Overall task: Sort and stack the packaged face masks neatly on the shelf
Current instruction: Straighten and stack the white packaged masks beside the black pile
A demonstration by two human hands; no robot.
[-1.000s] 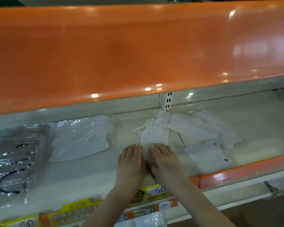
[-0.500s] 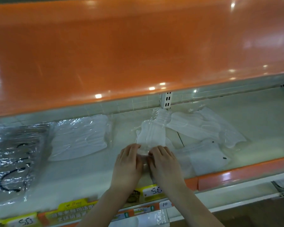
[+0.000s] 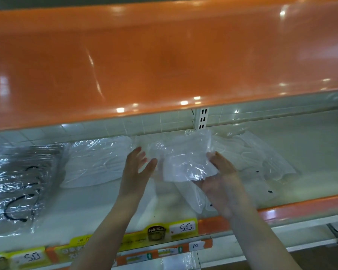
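A pale shelf (image 3: 90,207) with an orange front lip carries clear-wrapped packs. A black-strapped pack (image 3: 18,184) lies far left, a white pack (image 3: 98,164) beside it, and more white packs (image 3: 261,158) lie right.

My right hand (image 3: 220,184) holds a clear mask packet (image 3: 185,162) from below, lifted above the shelf (image 3: 90,203). My left hand (image 3: 137,170) is at 9 o'clock of it, fingers straight. More white packets (image 3: 261,158) lie at 3 o'clock, another white one (image 3: 98,162) at 9 o'clock.
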